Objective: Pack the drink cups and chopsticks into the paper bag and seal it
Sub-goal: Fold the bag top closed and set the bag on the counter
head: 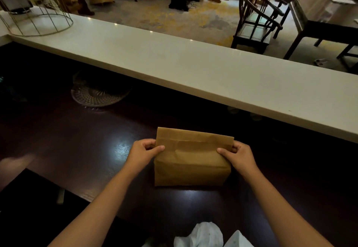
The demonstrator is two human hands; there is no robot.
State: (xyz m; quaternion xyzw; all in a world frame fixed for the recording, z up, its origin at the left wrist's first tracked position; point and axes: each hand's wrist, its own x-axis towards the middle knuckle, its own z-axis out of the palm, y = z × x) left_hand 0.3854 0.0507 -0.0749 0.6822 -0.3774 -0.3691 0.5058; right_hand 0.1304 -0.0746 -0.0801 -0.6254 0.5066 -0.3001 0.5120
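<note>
A brown paper bag (191,166) stands upright on the dark wooden counter (77,146), its top folded over flat. My left hand (144,152) pinches the left end of the folded top. At the opposite end my right hand (237,156) pinches the fold in the same way. The bag's walls hide whatever is inside; no drink cups or chopsticks show.
A raised white ledge (193,68) runs diagonally behind the bag. A cut-glass dish (96,93) lies under its left part. A wire cage stand (36,14) sits on the ledge at far left. White plastic (207,235) lies at the near edge. Chairs (257,22) stand beyond.
</note>
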